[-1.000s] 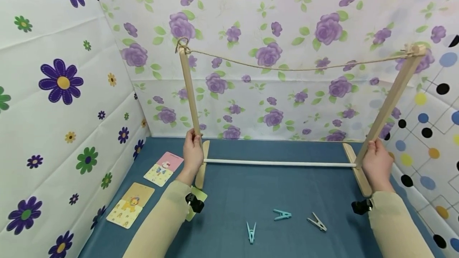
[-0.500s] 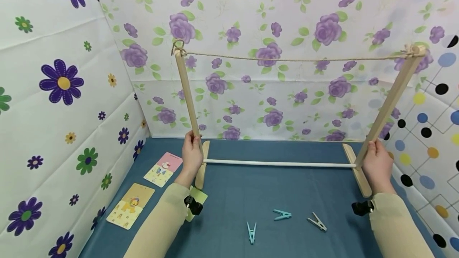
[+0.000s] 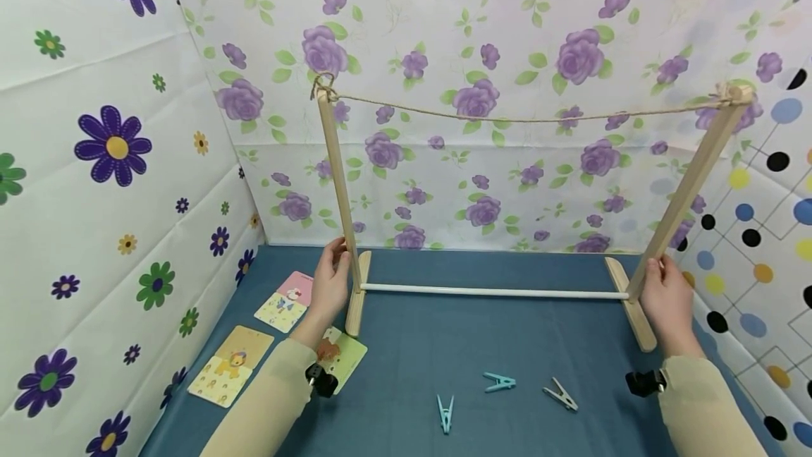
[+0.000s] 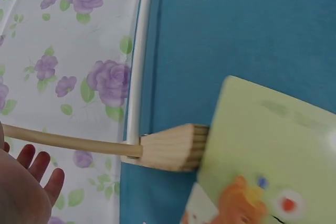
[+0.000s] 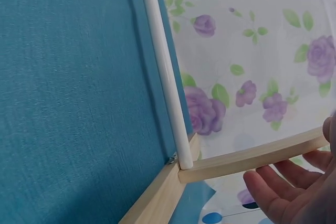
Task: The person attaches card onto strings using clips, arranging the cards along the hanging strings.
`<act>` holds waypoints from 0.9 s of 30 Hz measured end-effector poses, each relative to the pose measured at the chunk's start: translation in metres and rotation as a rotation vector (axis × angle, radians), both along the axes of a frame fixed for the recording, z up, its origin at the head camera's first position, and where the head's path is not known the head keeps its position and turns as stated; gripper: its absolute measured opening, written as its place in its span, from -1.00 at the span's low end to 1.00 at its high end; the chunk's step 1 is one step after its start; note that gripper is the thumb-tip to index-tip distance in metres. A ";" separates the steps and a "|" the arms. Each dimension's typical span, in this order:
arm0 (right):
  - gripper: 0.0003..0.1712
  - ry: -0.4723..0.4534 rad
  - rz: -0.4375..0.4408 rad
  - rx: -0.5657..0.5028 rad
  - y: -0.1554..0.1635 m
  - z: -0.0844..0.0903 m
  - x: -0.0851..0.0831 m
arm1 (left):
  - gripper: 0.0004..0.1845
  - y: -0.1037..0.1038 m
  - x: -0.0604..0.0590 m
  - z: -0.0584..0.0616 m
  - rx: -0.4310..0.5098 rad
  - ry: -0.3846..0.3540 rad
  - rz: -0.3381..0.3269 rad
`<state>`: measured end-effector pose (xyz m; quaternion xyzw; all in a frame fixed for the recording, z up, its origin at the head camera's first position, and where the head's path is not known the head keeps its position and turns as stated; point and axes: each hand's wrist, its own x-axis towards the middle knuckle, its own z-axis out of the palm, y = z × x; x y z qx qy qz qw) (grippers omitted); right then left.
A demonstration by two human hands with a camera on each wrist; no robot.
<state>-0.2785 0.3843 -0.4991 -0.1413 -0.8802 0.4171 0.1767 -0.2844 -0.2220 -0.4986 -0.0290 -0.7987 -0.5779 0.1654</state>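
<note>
A small wooden clothesline stand [image 3: 688, 189] stands on the blue table, its twine [image 3: 482, 118] sagging between two posts and a white rod [image 3: 495, 292] joining them low down. My left hand [image 3: 328, 291] is beside the lower left post [image 3: 336, 168]; in the left wrist view its spread fingers [image 4: 39, 166] are apart from the wood. My right hand [image 3: 669, 305] is at the lower right post, fingers [image 5: 283, 182] loosely extended along its underside and thumb at its other side in the right wrist view.
Two turquoise clothespins [image 3: 499, 381] [image 3: 445, 415] and a grey clothespin [image 3: 561, 395] lie in front. On the left are a pink-and-yellow card [image 3: 288, 302], a lion card [image 3: 231, 365] and a green bear card [image 3: 342, 357], partly behind the left forearm. Flowered cloth [image 3: 444, 182] hangs behind.
The twine drew tighter as the left post leaned outward, then sagged again as it came back. My left hand has let go and shifted left, uncovering more of the green card. My right hand has loosened.
</note>
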 end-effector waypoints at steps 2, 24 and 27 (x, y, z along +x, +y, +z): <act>-0.26 -0.007 0.010 -0.012 0.000 -0.001 0.004 | -0.50 -0.004 0.007 -0.004 -0.011 -0.009 -0.018; -0.21 -0.167 0.139 0.120 -0.023 -0.012 0.052 | -0.51 -0.069 0.076 -0.030 -0.270 -0.205 -0.235; -0.25 -0.192 0.219 0.153 -0.028 -0.015 0.059 | -0.51 -0.072 0.080 -0.032 -0.347 -0.210 -0.286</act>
